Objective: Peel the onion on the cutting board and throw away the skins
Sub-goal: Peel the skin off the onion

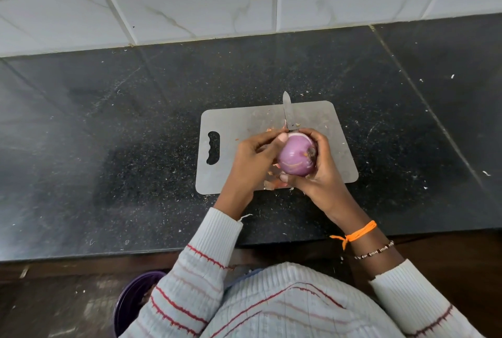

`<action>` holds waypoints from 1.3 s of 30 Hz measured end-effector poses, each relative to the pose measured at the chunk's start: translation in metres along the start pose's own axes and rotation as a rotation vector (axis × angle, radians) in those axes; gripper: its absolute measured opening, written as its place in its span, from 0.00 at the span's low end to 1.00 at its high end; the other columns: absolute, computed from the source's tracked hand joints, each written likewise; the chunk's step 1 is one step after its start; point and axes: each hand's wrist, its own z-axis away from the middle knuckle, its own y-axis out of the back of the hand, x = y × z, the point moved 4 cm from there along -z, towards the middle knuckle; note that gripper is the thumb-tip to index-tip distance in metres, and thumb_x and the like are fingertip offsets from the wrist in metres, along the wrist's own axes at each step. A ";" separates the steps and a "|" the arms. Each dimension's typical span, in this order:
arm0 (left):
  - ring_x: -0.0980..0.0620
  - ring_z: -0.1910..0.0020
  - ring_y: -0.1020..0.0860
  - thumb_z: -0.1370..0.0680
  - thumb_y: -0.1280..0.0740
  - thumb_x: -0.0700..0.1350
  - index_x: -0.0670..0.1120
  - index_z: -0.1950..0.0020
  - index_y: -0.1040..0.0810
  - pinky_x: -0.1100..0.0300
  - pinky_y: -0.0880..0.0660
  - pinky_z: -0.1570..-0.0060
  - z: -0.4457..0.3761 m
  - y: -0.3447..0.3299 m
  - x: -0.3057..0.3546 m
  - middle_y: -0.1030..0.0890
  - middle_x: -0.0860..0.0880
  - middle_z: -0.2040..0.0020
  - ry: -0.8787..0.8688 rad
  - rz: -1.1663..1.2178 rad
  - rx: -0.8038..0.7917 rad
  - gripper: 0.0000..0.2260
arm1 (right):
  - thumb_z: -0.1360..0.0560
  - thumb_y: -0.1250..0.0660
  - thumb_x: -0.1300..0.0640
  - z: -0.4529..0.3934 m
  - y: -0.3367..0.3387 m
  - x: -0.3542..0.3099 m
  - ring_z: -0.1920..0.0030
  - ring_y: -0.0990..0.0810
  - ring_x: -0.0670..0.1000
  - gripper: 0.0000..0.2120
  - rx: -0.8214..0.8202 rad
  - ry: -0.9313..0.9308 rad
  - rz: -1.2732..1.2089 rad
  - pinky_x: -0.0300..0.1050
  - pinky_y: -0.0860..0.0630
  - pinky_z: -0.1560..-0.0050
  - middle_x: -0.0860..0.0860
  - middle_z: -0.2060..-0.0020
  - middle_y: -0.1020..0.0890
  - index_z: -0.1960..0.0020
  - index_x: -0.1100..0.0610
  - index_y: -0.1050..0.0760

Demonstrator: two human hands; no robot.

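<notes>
Both hands hold purple onion [297,157] above cutting board [244,120]: right hand [322,172] cups it, left hand [254,159] thumb presses far-left side. Knife [287,112] lies behind, skins [273,182] near edge.

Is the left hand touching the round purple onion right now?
Touching. The head view shows the left hand's thumb pressed on the round purple onion's upper left side, while the right hand cups it above the grey cutting board.

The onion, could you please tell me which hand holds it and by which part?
Both: the right hand cups the red onion's right side and underside; the left hand grips its left side.
</notes>
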 end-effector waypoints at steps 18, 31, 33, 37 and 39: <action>0.64 0.60 0.23 0.25 0.35 0.36 0.42 0.44 0.19 0.71 0.27 0.59 0.001 -0.002 0.004 0.18 0.53 0.56 -0.434 -0.487 0.086 0.11 | 0.35 0.25 0.68 -0.005 -0.001 0.003 0.38 0.27 0.48 0.34 0.035 -0.034 0.035 0.37 0.26 0.42 0.54 0.37 0.29 0.35 0.52 0.35; 0.58 0.57 0.19 0.22 0.39 0.34 0.43 0.48 0.19 0.63 0.21 0.56 -0.011 0.006 -0.008 0.17 0.52 0.55 -0.195 -0.132 0.215 0.10 | 0.40 0.23 0.62 -0.011 0.005 -0.002 0.39 0.27 0.49 0.37 0.066 -0.073 -0.116 0.45 0.25 0.40 0.46 0.40 0.29 0.38 0.45 0.36; 0.58 0.47 0.22 0.23 0.40 0.31 0.45 0.41 0.21 0.65 0.25 0.45 -0.013 0.006 -0.006 0.20 0.51 0.47 -0.208 -0.226 0.188 0.15 | 0.41 0.21 0.64 -0.011 0.008 0.001 0.38 0.27 0.50 0.37 0.053 -0.097 -0.090 0.47 0.24 0.40 0.47 0.40 0.29 0.39 0.44 0.35; 0.56 0.48 0.23 0.21 0.40 0.36 0.46 0.37 0.24 0.66 0.26 0.47 -0.014 0.007 -0.002 0.21 0.51 0.43 -0.139 -0.195 0.070 0.15 | 0.42 0.22 0.65 -0.011 0.012 0.004 0.37 0.27 0.50 0.38 -0.019 -0.093 -0.006 0.49 0.25 0.39 0.53 0.37 0.29 0.37 0.44 0.30; 0.55 0.48 0.20 0.22 0.36 0.40 0.46 0.37 0.24 0.60 0.23 0.46 -0.013 0.003 -0.002 0.19 0.50 0.44 -0.117 -0.163 -0.032 0.14 | 0.40 0.25 0.72 -0.012 0.013 0.001 0.37 0.26 0.49 0.40 -0.067 -0.107 -0.046 0.45 0.24 0.42 0.51 0.37 0.28 0.35 0.45 0.31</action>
